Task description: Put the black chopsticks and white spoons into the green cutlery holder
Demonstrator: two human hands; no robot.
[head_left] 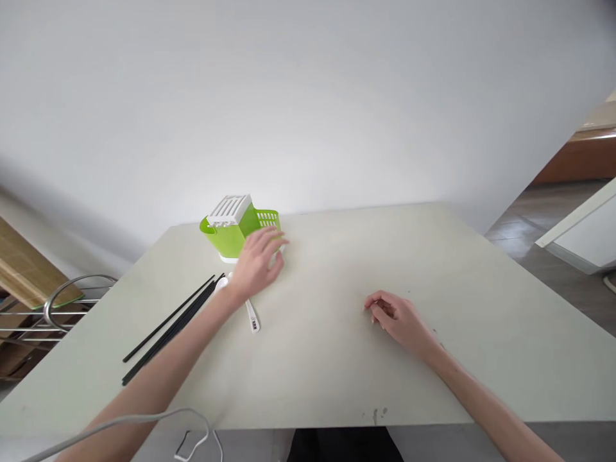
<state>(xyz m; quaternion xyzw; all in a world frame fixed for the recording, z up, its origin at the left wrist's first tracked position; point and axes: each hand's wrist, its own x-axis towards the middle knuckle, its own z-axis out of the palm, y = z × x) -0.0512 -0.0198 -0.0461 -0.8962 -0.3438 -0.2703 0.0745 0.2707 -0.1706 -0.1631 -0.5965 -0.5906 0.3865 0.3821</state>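
Observation:
At the back left stands a green and white cutlery caddy [224, 240] with a slotted white top and a perforated basket side. My left hand [260, 260] is in front of its right part, fingers apart and holding nothing; whether the fingertips touch the caddy I cannot tell. Under and beside that wrist lie a white spoon [253, 317], partly covered by my arm, and several black chopsticks [168, 319]. My right hand [387, 314] rests on the table right of centre, fingers curled loosely inward, with nothing visible in them.
The pale table [327, 359] meets a white wall [337, 109] at its far edge. A grey cable [129, 418] crosses over my left forearm. Off the left edge stands a metal rack [52, 310] with a wooden board [29, 266]. A white cabinet [584, 224] is beyond the right side.

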